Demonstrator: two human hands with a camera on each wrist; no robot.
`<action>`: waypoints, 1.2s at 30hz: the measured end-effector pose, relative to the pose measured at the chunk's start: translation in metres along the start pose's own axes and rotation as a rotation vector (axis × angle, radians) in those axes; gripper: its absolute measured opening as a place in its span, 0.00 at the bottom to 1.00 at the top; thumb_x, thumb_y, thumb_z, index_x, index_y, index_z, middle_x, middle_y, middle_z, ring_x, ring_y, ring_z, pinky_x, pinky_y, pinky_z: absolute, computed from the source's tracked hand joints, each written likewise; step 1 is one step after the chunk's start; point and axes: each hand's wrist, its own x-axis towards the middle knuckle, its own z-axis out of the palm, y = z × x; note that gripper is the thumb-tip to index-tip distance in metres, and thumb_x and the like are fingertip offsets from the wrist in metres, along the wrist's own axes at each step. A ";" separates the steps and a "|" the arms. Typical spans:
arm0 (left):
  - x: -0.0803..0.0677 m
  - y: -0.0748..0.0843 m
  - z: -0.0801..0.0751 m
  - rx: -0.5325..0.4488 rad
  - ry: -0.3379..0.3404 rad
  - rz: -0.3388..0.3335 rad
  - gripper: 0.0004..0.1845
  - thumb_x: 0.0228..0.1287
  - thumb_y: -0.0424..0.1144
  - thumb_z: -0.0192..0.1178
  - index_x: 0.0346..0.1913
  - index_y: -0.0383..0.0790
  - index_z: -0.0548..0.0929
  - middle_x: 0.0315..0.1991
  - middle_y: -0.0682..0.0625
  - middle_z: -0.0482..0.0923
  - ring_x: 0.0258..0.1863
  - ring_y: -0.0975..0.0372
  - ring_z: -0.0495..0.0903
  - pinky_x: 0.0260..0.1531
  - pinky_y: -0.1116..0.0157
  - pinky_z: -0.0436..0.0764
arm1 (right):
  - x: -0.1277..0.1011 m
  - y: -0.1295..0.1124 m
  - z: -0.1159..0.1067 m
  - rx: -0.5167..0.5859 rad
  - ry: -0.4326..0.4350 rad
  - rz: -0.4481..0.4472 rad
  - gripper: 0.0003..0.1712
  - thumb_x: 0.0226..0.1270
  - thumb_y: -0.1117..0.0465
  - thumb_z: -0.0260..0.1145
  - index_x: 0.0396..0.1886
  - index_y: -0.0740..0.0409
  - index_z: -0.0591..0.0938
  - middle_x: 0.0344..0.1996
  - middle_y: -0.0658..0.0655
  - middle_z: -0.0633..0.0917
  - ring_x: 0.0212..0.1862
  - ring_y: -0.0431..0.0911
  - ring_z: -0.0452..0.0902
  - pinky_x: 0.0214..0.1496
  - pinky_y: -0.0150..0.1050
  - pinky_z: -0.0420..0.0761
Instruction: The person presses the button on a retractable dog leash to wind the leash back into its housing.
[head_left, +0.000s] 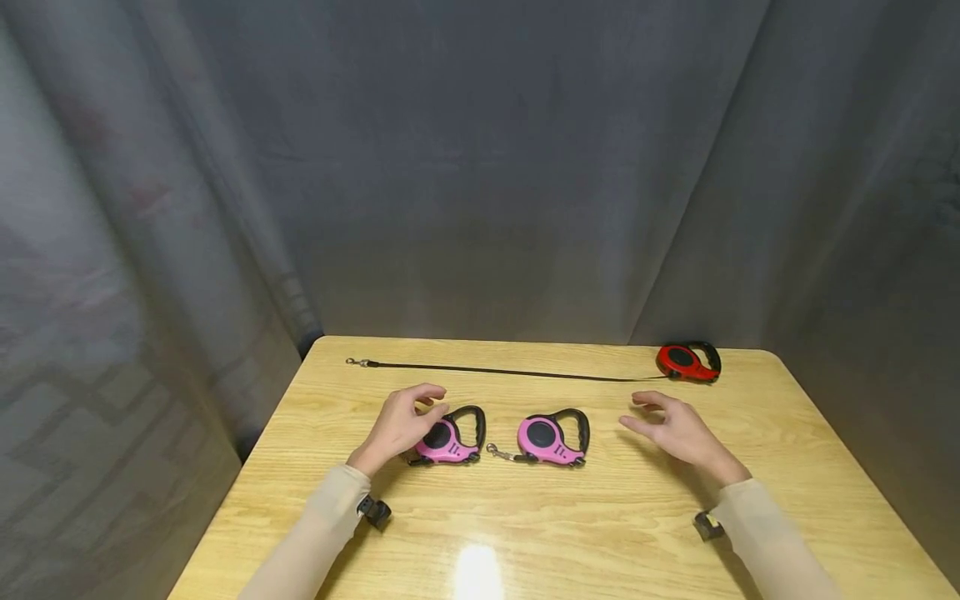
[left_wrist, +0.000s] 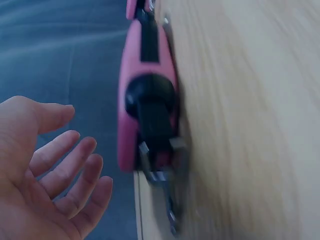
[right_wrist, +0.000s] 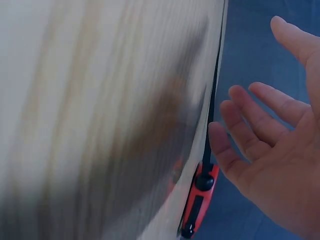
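Two pink retractable dog leashes with black handles lie on the table. My left hand (head_left: 405, 423) hovers at the left side of the left pink leash (head_left: 448, 442), covering part of it in the head view. In the left wrist view, a gap shows between the relaxed fingers (left_wrist: 65, 172) and that leash, whose metal clip (left_wrist: 167, 195) points toward the camera. The other pink leash (head_left: 551, 440) lies mid-table, its clip (head_left: 504, 452) to the left. My right hand (head_left: 678, 429) is above the table to its right, fingers loosely bent, holding nothing.
At the back right lies a red retractable leash (head_left: 686, 362). Its black strap (head_left: 495, 371) runs pulled out along the back of the table to a metal clip (head_left: 358, 362) at the left. Grey curtains (head_left: 480, 167) stand behind and beside the wooden table (head_left: 585, 533).
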 end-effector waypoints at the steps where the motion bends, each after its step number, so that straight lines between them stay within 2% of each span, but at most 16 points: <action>1: 0.000 -0.003 -0.002 -0.002 0.004 -0.007 0.18 0.72 0.40 0.70 0.60 0.39 0.88 0.55 0.46 0.90 0.52 0.53 0.89 0.50 0.53 0.88 | 0.000 0.001 -0.001 -0.005 0.001 -0.002 0.43 0.74 0.40 0.71 0.73 0.68 0.75 0.68 0.72 0.81 0.66 0.70 0.80 0.64 0.63 0.81; 8: -0.002 -0.017 -0.015 0.024 0.017 -0.052 0.18 0.72 0.40 0.70 0.60 0.38 0.88 0.55 0.44 0.90 0.52 0.51 0.88 0.53 0.50 0.87 | 0.001 0.010 -0.009 -0.026 0.008 -0.005 0.43 0.76 0.40 0.69 0.74 0.68 0.74 0.69 0.72 0.80 0.65 0.72 0.80 0.62 0.64 0.82; 18: 0.002 -0.033 -0.028 0.072 0.038 -0.063 0.18 0.73 0.41 0.69 0.60 0.37 0.88 0.55 0.42 0.90 0.53 0.48 0.89 0.56 0.47 0.86 | 0.001 0.019 -0.018 -0.047 0.019 0.009 0.43 0.77 0.39 0.68 0.74 0.68 0.75 0.69 0.73 0.80 0.65 0.72 0.80 0.63 0.66 0.81; 36: 0.010 -0.067 -0.059 0.168 0.064 -0.100 0.19 0.76 0.41 0.65 0.62 0.34 0.86 0.56 0.37 0.89 0.53 0.44 0.87 0.54 0.45 0.84 | 0.005 0.037 -0.041 -0.114 0.066 0.045 0.41 0.79 0.41 0.66 0.73 0.71 0.75 0.67 0.76 0.80 0.65 0.73 0.77 0.62 0.69 0.77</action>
